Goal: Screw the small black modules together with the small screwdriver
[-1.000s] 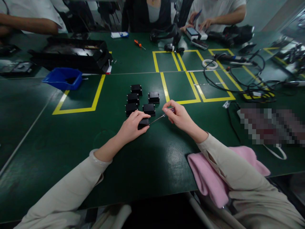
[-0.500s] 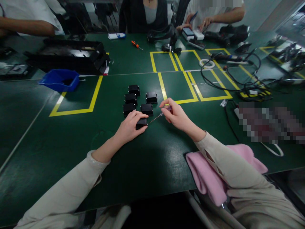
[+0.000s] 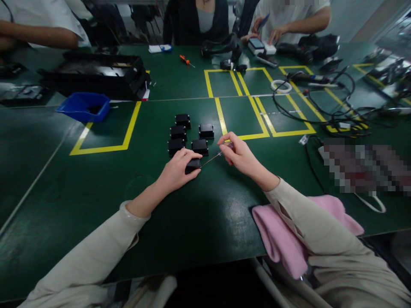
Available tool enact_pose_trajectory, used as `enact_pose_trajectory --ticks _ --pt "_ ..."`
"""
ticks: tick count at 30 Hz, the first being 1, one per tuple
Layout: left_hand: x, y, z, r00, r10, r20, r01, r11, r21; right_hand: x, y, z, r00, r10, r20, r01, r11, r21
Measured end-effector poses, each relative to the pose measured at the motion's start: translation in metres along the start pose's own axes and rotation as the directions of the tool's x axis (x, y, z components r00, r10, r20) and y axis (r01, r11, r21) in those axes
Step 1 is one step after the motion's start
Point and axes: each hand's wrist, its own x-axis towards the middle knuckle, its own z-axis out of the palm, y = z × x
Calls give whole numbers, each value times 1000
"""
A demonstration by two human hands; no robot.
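Note:
My left hand (image 3: 176,170) is closed around a small black box (image 3: 193,164) on the green table, thumb on its near side and fingers over its far side. In my right hand (image 3: 236,152) is a screwdriver (image 3: 212,159), pinched at the handle. Its thin shaft slants down to the left, and the tip meets the right end of the held box. Just beyond my left hand stand several similar black boxes (image 3: 200,146) with small shiny bits at their ends. The handle is mostly hidden by my fingers.
A blue bin (image 3: 84,107) and black trays (image 3: 96,72) stand to the left. An orange screwdriver (image 3: 185,60) lies at the back. Cables (image 3: 337,107) tangle on the right, and a pink cloth (image 3: 282,239) lies under my right forearm. People sit across the table.
The whole view has shifted slightly, with things appearing a little further right. My hands keep the same hold on the box and the screwdriver.

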Motion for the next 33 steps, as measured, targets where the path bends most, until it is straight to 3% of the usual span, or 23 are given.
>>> enact_pose_trajectory --ticks 21,33 --pt "0 0 0 1000 -16 6 16 1000 -4 1 2 0 1000 6 6 -6 1000 24" --pt "12 6 4 1000 -24 16 25 1000 -11 6 8 -4 998 -14 -69 14 1000 6"
